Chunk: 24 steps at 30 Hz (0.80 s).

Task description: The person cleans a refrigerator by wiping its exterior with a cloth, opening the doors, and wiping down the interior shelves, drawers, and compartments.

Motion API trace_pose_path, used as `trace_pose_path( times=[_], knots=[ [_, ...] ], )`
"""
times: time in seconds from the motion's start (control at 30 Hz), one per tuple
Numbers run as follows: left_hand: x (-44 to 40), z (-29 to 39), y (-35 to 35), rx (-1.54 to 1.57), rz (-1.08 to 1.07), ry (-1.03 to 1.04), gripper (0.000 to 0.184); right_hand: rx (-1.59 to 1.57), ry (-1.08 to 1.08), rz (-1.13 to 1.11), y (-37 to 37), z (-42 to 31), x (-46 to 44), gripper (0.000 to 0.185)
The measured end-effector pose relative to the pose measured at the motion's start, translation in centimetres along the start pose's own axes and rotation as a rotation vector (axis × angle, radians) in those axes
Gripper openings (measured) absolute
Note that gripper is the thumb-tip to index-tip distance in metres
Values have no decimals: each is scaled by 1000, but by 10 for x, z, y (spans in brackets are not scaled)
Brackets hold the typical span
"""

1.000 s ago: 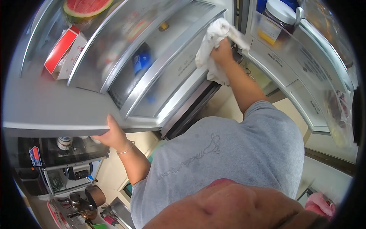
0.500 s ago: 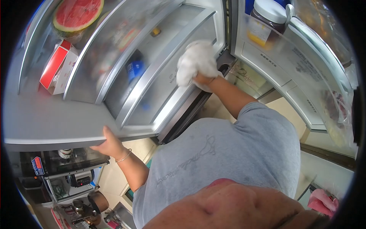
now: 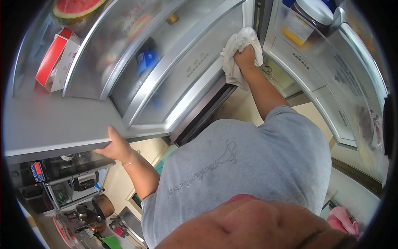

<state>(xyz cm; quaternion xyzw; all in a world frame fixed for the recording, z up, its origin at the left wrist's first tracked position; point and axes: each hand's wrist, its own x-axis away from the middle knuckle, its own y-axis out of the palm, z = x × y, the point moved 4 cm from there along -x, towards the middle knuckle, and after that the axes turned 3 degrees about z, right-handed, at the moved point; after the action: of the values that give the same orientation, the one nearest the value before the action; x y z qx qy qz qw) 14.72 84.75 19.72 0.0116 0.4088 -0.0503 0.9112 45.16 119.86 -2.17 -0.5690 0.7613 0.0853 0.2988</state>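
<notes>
My right hand (image 3: 245, 58) is closed around a crumpled white cloth (image 3: 237, 43). It presses the cloth against the fridge's bottom front edge, at the right corner near the door hinge. My left hand (image 3: 118, 148) grips the front edge of the fridge's left side wall (image 3: 78, 143), thumb on the inner side; the other fingers are partly hidden. Between my hands is the clear-fronted bottom drawer (image 3: 190, 68) with a silver rim. Behind its front and the one above, a blue-labelled item (image 3: 146, 61) shows blurrily.
A red and white box (image 3: 58, 62) and a cut watermelon (image 3: 78, 8) sit on upper shelves. The open door (image 3: 298, 62) at right holds a white-lidded jar (image 3: 313, 16). Left of the fridge stand a rack (image 3: 78, 178) and a copper-coloured pot (image 3: 103, 205).
My right hand has moved the cloth right, from the drawer front to the corner near the hinge. My left hand stays on the fridge edge. The view has shifted slightly.
</notes>
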Motion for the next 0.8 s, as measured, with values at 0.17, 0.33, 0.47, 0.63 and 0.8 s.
trace_pose_path(
  times=[0.17,0.33,0.47,0.63,0.8],
  knots=[
    [1,-9,-3,46,31,-31,59,289,-386,-270,9,-32,56,36],
    [1,-6,-2,24,8,-1,59,237,-599,-886,38,-89,154,41],
    [-1,-8,-4,-15,6,48,57,230,-561,-1076,42,-91,134,44],
    [1,2,-2,-100,-48,20,59,396,-491,-882,21,-26,65,51],
    [-2,-6,-4,-43,-15,51,54,422,-428,-775,5,6,14,53]
  ],
)
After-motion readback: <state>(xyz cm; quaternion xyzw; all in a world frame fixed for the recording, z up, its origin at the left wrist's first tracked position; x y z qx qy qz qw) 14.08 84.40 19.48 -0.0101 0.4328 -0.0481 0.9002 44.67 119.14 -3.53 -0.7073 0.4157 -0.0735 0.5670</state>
